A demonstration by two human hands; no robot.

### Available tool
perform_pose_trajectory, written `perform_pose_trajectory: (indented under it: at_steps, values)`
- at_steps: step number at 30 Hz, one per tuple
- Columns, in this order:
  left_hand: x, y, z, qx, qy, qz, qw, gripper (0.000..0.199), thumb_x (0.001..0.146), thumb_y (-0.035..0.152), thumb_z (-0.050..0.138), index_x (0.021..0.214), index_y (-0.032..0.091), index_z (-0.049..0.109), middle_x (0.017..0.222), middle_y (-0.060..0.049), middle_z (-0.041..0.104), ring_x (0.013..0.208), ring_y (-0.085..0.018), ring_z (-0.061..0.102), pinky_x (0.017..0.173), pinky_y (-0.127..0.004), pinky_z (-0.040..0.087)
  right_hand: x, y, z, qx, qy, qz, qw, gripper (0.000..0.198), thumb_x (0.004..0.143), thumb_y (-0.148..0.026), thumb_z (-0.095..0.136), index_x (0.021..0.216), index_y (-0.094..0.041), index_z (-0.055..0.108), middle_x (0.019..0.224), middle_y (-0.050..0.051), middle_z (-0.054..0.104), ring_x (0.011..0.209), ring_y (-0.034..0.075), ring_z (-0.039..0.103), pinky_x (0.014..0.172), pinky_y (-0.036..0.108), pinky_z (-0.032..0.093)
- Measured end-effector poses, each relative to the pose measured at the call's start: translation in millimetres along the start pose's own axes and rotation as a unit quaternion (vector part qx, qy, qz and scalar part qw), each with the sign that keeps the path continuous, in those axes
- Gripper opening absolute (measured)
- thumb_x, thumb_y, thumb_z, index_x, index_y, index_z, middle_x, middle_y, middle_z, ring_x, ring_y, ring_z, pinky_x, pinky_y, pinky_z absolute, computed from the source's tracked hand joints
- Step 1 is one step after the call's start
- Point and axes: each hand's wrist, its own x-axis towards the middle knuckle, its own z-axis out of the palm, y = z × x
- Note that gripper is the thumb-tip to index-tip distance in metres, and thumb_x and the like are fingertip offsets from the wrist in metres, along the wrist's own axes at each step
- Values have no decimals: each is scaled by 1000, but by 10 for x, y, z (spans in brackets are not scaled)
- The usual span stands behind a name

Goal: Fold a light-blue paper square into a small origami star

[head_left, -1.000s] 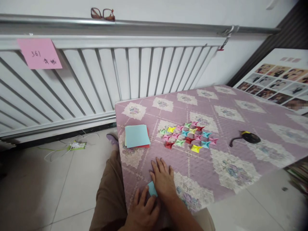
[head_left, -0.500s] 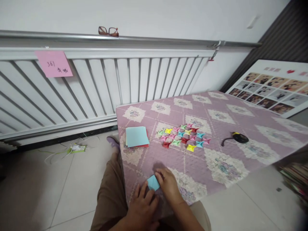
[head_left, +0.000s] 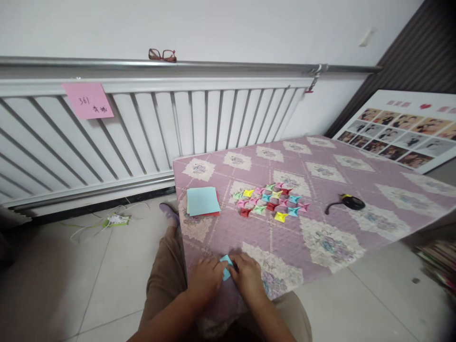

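Observation:
A small folded sheet of light blue origami paper (head_left: 227, 271) lies near the front edge of the table, between my hands. My left hand (head_left: 206, 281) has its fingers bent and pressed on the sheet's left side. From the right, my right hand (head_left: 248, 275) pinches the paper with thumb and curled fingers. Part of the sheet is hidden beneath the fingers. Farther back stand several small folded paper stars (head_left: 271, 207) in yellow, pink, red, green and blue. To their left rests a stack of square paper (head_left: 203, 201), blue on top with red showing below.
A floral purple cloth covers the table (head_left: 242, 237). On its right side lies a black and yellow object with a strap (head_left: 352, 203). A photo board (head_left: 402, 128) leans at the far right. Behind runs a white radiator (head_left: 199, 118) with glasses (head_left: 162, 55) on the pipe above it.
My left hand has moved up against the blue paper, and its fingers have gone from spread to bent. Less of the sheet shows now. The view has shifted slightly.

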Motion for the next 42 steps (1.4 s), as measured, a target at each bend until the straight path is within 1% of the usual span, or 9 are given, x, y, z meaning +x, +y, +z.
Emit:
perform_pose_trajectory:
  at_steps: [4, 7, 10, 16, 22, 25, 29, 35, 42]
  values:
    - [172, -59, -120, -37, -26, -21, 999, 28, 88, 21, 48, 115, 23, 53, 112, -4, 55, 103, -20, 50, 90, -32, 40, -2, 13, 8, 4, 2, -3, 1000, 14, 78, -19, 57, 87, -27, 65, 86, 1, 65, 90, 20, 58, 79, 32, 35]
    - [265, -101, -217, -48, -62, -25, 997, 30, 82, 22, 55, 111, 23, 53, 113, -4, 52, 103, -20, 49, 89, -31, 40, -2, 36, 22, 9, 5, -9, 1000, 14, 78, -19, 57, 86, -27, 64, 85, 0, 65, 88, 20, 58, 77, 32, 35]
    - [324, -130, -267, -47, -88, -13, 995, 25, 79, 23, 58, 103, 24, 54, 107, -3, 53, 97, -19, 52, 84, -30, 41, -6, 64, 40, 16, 13, -12, 1000, 14, 77, -17, 56, 85, -26, 63, 83, 0, 64, 87, 20, 58, 78, 33, 35]
    - [368, -128, -293, -32, -96, -12, 995, 24, 77, 23, 58, 100, 23, 51, 107, -3, 53, 93, -19, 51, 79, -30, 40, 1, 92, 65, 30, 27, -17, 999, 10, 75, -15, 55, 77, -24, 60, 80, 0, 63, 84, 19, 58, 75, 31, 34]
    - [425, -146, -355, -19, -120, 2, 993, 24, 76, 23, 58, 98, 22, 50, 95, -1, 58, 84, -19, 53, 71, -29, 39, 15, 96, 61, 35, 32, -17, 999, 9, 73, -14, 55, 71, -23, 57, 76, -1, 62, 80, 18, 57, 74, 30, 33]
    - [442, -147, -387, -17, -128, 18, 991, 21, 75, 23, 59, 95, 22, 53, 92, -1, 59, 84, -19, 53, 72, -28, 39, 23, 93, 44, 37, 29, -20, 999, 8, 73, -16, 55, 71, -23, 58, 75, -1, 62, 79, 17, 57, 72, 29, 34]
    - [433, -132, -422, -14, -124, 38, 991, 11, 77, 23, 58, 88, 21, 55, 92, -1, 60, 85, -18, 54, 73, -28, 38, 37, 79, 20, 37, 19, -20, 999, 10, 73, -17, 56, 78, -25, 61, 76, -2, 63, 79, 17, 58, 71, 28, 34]
    - [450, -178, -431, -9, -119, 56, 991, 9, 77, 25, 60, 85, 20, 57, 90, -1, 61, 83, -18, 55, 69, -27, 38, 49, 73, 16, 14, -3, -27, 1000, 10, 74, -16, 59, 70, -24, 62, 76, -3, 64, 81, 17, 58, 72, 29, 32]
    - [482, -225, -450, 0, -131, 92, 987, 1, 80, 21, 59, 80, 21, 59, 88, -1, 62, 85, -18, 56, 71, -26, 39, 38, 113, 42, -22, -10, -67, 997, 11, 78, -15, 58, 72, -24, 60, 79, -2, 63, 80, 16, 57, 75, 30, 32]
